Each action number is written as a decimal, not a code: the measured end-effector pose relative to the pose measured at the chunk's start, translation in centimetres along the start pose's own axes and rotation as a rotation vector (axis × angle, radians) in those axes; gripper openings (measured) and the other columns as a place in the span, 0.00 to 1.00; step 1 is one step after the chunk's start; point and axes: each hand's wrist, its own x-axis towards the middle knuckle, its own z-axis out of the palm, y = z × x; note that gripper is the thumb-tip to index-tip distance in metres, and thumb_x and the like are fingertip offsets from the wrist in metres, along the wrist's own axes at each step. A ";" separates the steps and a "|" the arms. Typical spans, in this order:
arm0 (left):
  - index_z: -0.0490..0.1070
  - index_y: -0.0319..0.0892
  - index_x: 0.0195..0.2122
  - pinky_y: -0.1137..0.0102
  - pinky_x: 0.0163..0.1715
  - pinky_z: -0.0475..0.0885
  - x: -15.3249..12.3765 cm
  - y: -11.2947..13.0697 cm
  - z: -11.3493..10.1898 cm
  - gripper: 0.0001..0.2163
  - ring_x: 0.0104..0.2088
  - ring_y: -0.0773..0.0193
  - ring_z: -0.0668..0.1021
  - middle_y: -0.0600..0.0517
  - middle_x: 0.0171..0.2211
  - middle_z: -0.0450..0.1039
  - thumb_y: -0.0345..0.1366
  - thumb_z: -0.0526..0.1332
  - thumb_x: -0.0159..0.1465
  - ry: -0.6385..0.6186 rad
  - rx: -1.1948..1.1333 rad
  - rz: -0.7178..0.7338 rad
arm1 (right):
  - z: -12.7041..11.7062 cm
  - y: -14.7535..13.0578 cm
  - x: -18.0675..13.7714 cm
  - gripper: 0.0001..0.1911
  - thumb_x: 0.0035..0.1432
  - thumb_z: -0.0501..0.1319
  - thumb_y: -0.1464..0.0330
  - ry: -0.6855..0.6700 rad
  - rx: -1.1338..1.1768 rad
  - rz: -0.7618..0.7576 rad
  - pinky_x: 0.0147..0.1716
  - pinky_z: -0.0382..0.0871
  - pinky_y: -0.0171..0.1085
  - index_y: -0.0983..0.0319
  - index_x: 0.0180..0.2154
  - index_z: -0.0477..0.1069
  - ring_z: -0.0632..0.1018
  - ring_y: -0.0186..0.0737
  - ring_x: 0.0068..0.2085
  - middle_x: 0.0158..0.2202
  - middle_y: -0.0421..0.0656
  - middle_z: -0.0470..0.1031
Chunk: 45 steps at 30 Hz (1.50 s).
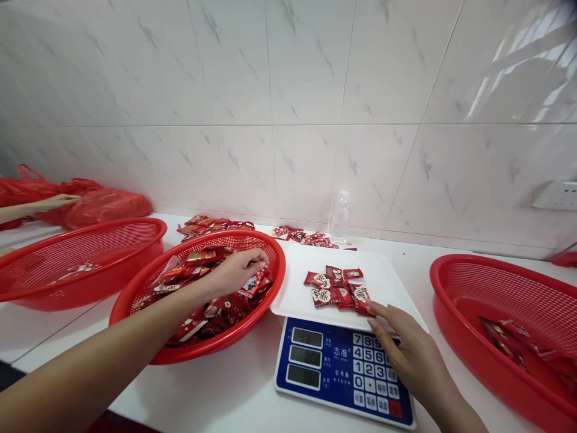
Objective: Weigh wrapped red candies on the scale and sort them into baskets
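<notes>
My left hand [238, 270] is over the right part of a red oval basket [278, 264], its fingers curled together in a pinch. What they hold, if anything, is hidden; a pink-and-white packet [250, 284] lies just below them. Small red wrapped packets [225, 307] fill this basket. Over the white tray [288, 294] of a digital scale [315, 376], my right hand [401, 337] has its fingertips closed on the edge of a red candy packet [360, 296]. Several similar packets [325, 296] lie beside it on the tray.
Another red basket [455, 337] with a few packets stands at right, and a third basket [112, 258] at left. Loose packets [211, 225] and a clear plastic bottle [341, 216] are by the tiled wall. Another person's hand [63, 201] touches red plastic bags [106, 207].
</notes>
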 end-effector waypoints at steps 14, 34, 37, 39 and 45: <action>0.71 0.43 0.35 0.69 0.34 0.69 -0.3 1.0 -0.4 0.11 0.33 0.61 0.74 0.53 0.32 0.73 0.45 0.57 0.62 0.012 -0.205 -0.038 | 0.1 0.1 0.3 0.18 0.65 0.53 0.58 -0.002 0.019 -0.027 0.50 0.73 0.51 0.51 0.54 0.69 0.74 0.47 0.55 0.52 0.39 0.75; 0.65 0.48 0.54 0.67 0.44 0.69 -5.6 10.9 11.6 0.23 0.41 0.62 0.72 0.51 0.40 0.69 0.50 0.65 0.61 -0.021 -0.980 0.448 | -2.0 -3.7 -0.8 0.24 0.56 0.55 0.84 0.458 0.269 -0.587 0.37 0.71 0.46 0.63 0.53 0.69 0.74 0.41 0.37 0.35 0.46 0.75; 0.60 0.45 0.56 0.72 0.30 0.64 -5.6 10.8 11.8 0.27 0.29 0.67 0.67 0.55 0.30 0.64 0.56 0.58 0.62 -0.209 -0.992 0.323 | -2.4 -3.7 -0.7 0.28 0.55 0.54 0.85 0.459 0.233 -0.575 0.35 0.70 0.45 0.61 0.55 0.69 0.74 0.41 0.38 0.38 0.46 0.74; 0.58 0.47 0.56 0.74 0.27 0.61 -5.8 10.9 11.9 0.24 0.26 0.69 0.65 0.57 0.28 0.62 0.51 0.60 0.64 -0.266 -0.988 0.266 | -2.5 -3.9 -0.8 0.29 0.54 0.54 0.85 0.444 0.236 -0.575 0.35 0.70 0.45 0.61 0.55 0.69 0.74 0.41 0.38 0.38 0.47 0.74; 0.59 0.51 0.55 0.75 0.28 0.63 -6.3 10.7 12.3 0.17 0.27 0.70 0.66 0.58 0.28 0.62 0.36 0.60 0.67 -0.231 -0.991 0.327 | -2.2 -4.0 -1.3 0.30 0.51 0.58 0.86 0.438 0.278 -0.585 0.31 0.71 0.43 0.62 0.55 0.70 0.75 0.40 0.37 0.39 0.46 0.74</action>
